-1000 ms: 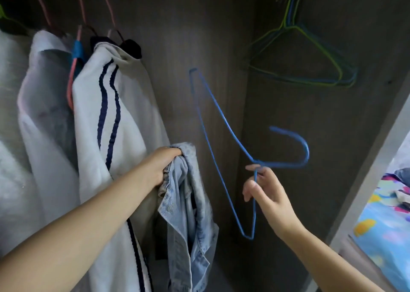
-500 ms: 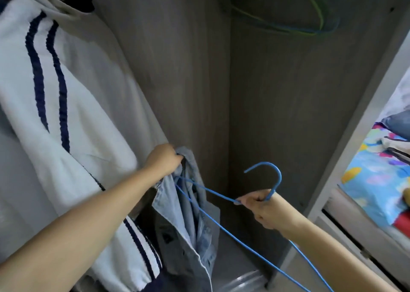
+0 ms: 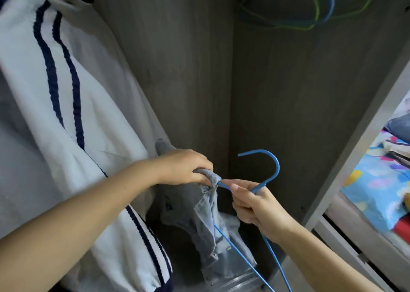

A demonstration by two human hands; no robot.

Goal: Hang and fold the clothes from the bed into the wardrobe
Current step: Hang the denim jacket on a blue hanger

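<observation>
Fingers of left hand curl gripping denim garment; right hand, at 3 o'clock, pinches blue hanger neck.

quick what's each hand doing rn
Left hand: grips the bunched denim garment.
Right hand: grips the blue wire hanger at its neck.

Head view, close, down into wardrobe

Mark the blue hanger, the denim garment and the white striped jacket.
blue hanger (image 3: 275, 165): head view, on its hook curve.
denim garment (image 3: 206, 212): head view, on the hanging fabric below the hands.
white striped jacket (image 3: 99, 118): head view, on its white panel.
</observation>
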